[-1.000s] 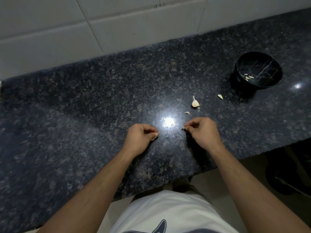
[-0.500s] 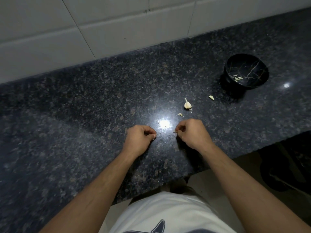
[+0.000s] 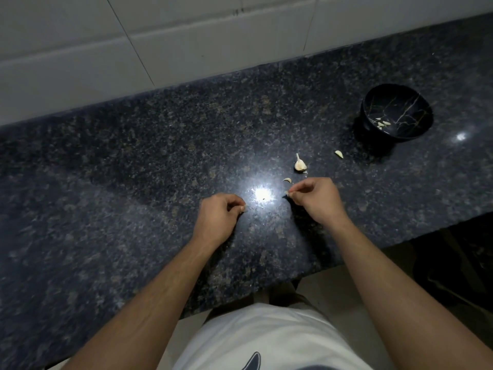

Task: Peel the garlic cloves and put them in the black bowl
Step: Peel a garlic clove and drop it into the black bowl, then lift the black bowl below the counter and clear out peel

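While both hands hovered over the counter (image 3: 133, 182) | left hand (image 3: 217, 218) pinched a garlic clove (image 3: 244, 208) | right hand (image 3: 317, 200) pinched a skin scrap (image 3: 286, 193) | black bowl (image 3: 373, 102) held peeled cloves (image 3: 382, 123).

Both my forearms reach forward, bare, angled toward each other. My left hand (image 3: 219, 217) is knuckles-up with its fingers curled under, thumb and forefinger tips pressed together on a tiny pale scrap. My right hand (image 3: 317, 200) sits a little farther out, apart from the left, fingers curled too, pinching a small pale bit at its fingertips.
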